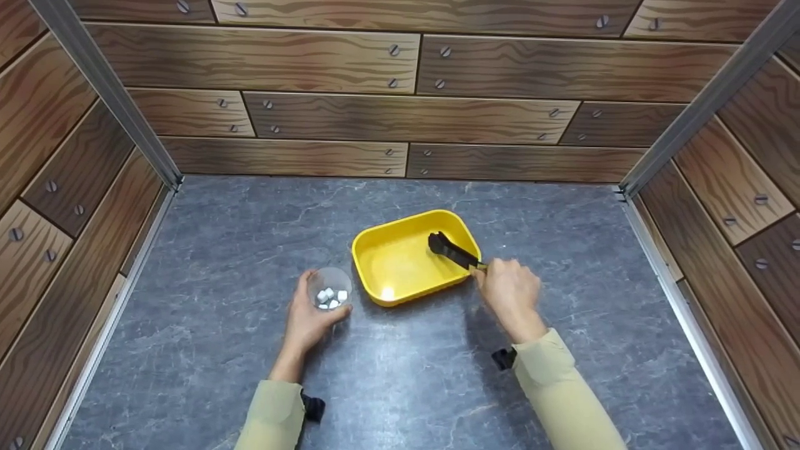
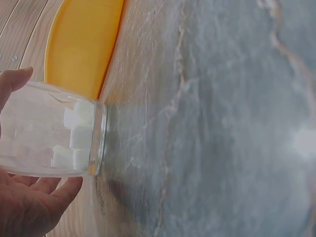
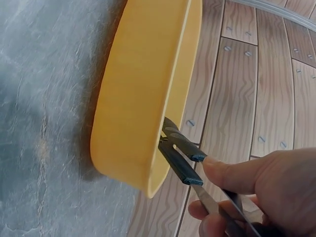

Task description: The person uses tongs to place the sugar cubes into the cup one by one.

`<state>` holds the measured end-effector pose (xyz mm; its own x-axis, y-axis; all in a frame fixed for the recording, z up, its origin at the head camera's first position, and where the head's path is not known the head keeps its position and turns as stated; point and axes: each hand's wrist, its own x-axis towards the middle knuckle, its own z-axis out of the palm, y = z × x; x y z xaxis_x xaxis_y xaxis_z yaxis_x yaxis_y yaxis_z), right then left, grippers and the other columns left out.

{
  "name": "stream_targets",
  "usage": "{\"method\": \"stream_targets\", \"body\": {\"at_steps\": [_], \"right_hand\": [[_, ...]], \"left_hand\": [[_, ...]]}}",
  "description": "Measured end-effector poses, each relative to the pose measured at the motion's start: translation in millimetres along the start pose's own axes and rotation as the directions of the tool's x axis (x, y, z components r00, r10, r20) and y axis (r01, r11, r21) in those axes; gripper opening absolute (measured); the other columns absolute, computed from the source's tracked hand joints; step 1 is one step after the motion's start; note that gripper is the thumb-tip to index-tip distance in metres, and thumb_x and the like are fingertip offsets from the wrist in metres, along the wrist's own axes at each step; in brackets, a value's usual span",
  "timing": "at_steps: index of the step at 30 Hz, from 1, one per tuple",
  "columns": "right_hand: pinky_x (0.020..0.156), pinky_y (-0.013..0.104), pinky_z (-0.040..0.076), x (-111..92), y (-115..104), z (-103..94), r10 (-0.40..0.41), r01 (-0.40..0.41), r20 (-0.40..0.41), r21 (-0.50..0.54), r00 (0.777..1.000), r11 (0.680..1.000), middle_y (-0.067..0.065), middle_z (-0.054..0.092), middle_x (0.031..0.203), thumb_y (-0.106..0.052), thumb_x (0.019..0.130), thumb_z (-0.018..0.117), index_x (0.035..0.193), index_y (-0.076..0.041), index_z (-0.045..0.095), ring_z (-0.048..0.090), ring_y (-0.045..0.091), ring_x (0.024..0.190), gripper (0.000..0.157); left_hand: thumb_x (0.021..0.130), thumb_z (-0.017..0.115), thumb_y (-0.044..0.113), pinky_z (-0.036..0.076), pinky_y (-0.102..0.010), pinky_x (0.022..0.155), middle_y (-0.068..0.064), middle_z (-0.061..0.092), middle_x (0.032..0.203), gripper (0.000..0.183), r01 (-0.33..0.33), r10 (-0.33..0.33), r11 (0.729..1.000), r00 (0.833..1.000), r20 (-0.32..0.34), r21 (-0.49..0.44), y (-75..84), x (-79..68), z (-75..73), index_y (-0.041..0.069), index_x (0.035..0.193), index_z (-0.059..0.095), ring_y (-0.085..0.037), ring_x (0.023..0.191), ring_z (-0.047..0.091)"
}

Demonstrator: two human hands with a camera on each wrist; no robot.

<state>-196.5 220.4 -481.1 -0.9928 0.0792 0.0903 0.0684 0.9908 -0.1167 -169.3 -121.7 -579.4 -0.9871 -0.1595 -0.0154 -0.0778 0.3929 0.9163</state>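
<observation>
My left hand (image 1: 310, 320) holds a clear glass cup (image 1: 331, 279) upright on the floor, left of the yellow tub. Several white cubes (image 2: 81, 138) lie at the bottom of the cup. In the left wrist view, thumb and fingers sit on opposite sides of the glass. Over the right rim of the yellow tub (image 1: 400, 295), my right hand (image 1: 509, 294) grips metal tongs with black tips (image 1: 451, 251). Those tips reach down inside the tub. The tub wall hides their ends in the right wrist view, and I cannot tell whether they pinch anything.
A grey marbled floor (image 1: 250, 219) lies under everything. Wood-patterned walls (image 1: 325, 115) stand at the back, left and right, with metal strips (image 1: 681, 100) along their corners. Dark wrist cameras (image 1: 314, 407) are strapped near both sleeves.
</observation>
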Motion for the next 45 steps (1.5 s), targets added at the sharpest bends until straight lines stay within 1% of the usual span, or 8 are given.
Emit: {"method": "stream_targets", "body": {"at_steps": [5, 10, 21, 25, 27, 31, 37, 45], "right_hand": [[0.037, 0.041, 0.038, -7.8, -4.2, -5.1, -0.021, 0.022, -0.021, 0.031, 1.000, 0.999, 0.008, 0.052, 0.054, -0.046, 0.090, 0.069, 0.068, -0.005, 0.064, 0.051, 0.028, 0.045, 0.047], [0.036, 0.038, 0.036, -16.1, -10.5, -10.0, -0.070, 0.075, -0.063, 0.074, 0.996, 0.994, 0.004, 0.049, 0.051, -0.047, 0.090, 0.068, 0.062, -0.012, 0.058, 0.048, 0.025, 0.042, 0.046], [0.037, 0.028, 0.028, -34.7, -27.4, -16.9, -0.180, 0.200, -0.110, 0.212, 0.978, 0.957, -0.003, 0.043, 0.049, -0.043, 0.090, 0.070, 0.076, -0.013, 0.072, 0.038, 0.015, 0.040, 0.032], [0.037, 0.026, 0.025, -42.1, -36.2, -18.8, -0.247, 0.283, -0.163, 0.259, 0.955, 0.924, -0.006, 0.040, 0.047, -0.039, 0.088, 0.073, 0.073, -0.015, 0.070, 0.033, 0.011, 0.039, 0.029], [0.037, 0.025, 0.024, -45.9, -40.7, -19.9, -0.281, 0.323, -0.186, 0.266, 0.942, 0.908, -0.008, 0.038, 0.047, -0.038, 0.088, 0.074, 0.070, -0.016, 0.067, 0.031, 0.009, 0.039, 0.029], [0.037, 0.024, 0.025, -53.4, -50.2, -22.6, -0.333, 0.386, -0.224, 0.271, 0.916, 0.882, -0.010, 0.037, 0.049, -0.040, 0.087, 0.074, 0.069, -0.019, 0.065, 0.029, 0.006, 0.040, 0.030], [0.036, 0.022, 0.029, -62.3, -62.8, -23.6, -0.392, 0.453, -0.254, 0.269, 0.884, 0.850, -0.011, 0.041, 0.052, -0.045, 0.087, 0.071, 0.069, -0.020, 0.064, 0.034, 0.006, 0.043, 0.032], [0.037, 0.023, 0.029, -67.6, -73.3, -15.8, -0.432, 0.519, -0.322, 0.268, 0.842, 0.811, -0.010, 0.040, 0.054, -0.041, 0.085, 0.074, 0.066, -0.019, 0.057, 0.036, 0.009, 0.046, 0.033]], "left_hand": [[0.067, 0.091, 0.029, 0.031, -0.049, 0.112, -0.021, 0.038, 0.150, 0.105, -0.007, 0.007, 1.000, 1.000, 0.008, -0.017, 0.1, 0.4, 0.1, 0.005, 0.149, 0.030, -0.036, 0.136, 0.037], [0.067, 0.091, 0.027, 0.032, -0.050, 0.111, -0.021, 0.039, 0.149, 0.104, -0.008, 0.008, 1.000, 1.000, 0.005, -0.015, -1.4, 0.5, -0.3, 0.005, 0.149, 0.031, -0.037, 0.135, 0.038], [0.068, 0.090, 0.025, 0.033, -0.051, 0.110, -0.024, 0.040, 0.147, 0.101, -0.035, 0.035, 0.999, 0.999, 0.000, -0.009, -4.2, 1.4, 0.6, 0.002, 0.148, 0.032, -0.039, 0.134, 0.039], [0.067, 0.090, 0.023, 0.033, -0.051, 0.110, -0.025, 0.041, 0.146, 0.100, -0.048, 0.048, 0.999, 0.999, -0.006, -0.019, -4.0, 1.5, 0.4, 0.002, 0.147, 0.033, -0.039, 0.133, 0.039], [0.067, 0.090, 0.023, 0.034, -0.050, 0.110, -0.025, 0.041, 0.146, 0.100, -0.051, 0.051, 0.998, 0.999, -0.009, -0.021, -3.8, 1.5, 0.5, 0.002, 0.147, 0.033, -0.039, 0.133, 0.040], [0.066, 0.091, 0.022, 0.034, -0.050, 0.109, -0.025, 0.042, 0.145, 0.100, -0.056, 0.055, 0.998, 0.998, -0.013, -0.021, -3.3, 1.4, 0.4, 0.002, 0.146, 0.034, -0.039, 0.132, 0.041], [0.066, 0.090, 0.021, 0.034, -0.049, 0.109, -0.025, 0.043, 0.145, 0.100, -0.054, 0.054, 0.998, 0.998, -0.016, -0.028, -3.2, 1.1, 0.4, 0.001, 0.147, 0.034, -0.038, 0.132, 0.042], [0.065, 0.091, 0.023, 0.032, -0.047, 0.111, -0.023, 0.045, 0.144, 0.101, -0.060, 0.060, 0.997, 0.998, -0.014, -0.038, -3.6, 2.5, 0.5, 0.001, 0.146, 0.035, -0.037, 0.132, 0.042]]}}
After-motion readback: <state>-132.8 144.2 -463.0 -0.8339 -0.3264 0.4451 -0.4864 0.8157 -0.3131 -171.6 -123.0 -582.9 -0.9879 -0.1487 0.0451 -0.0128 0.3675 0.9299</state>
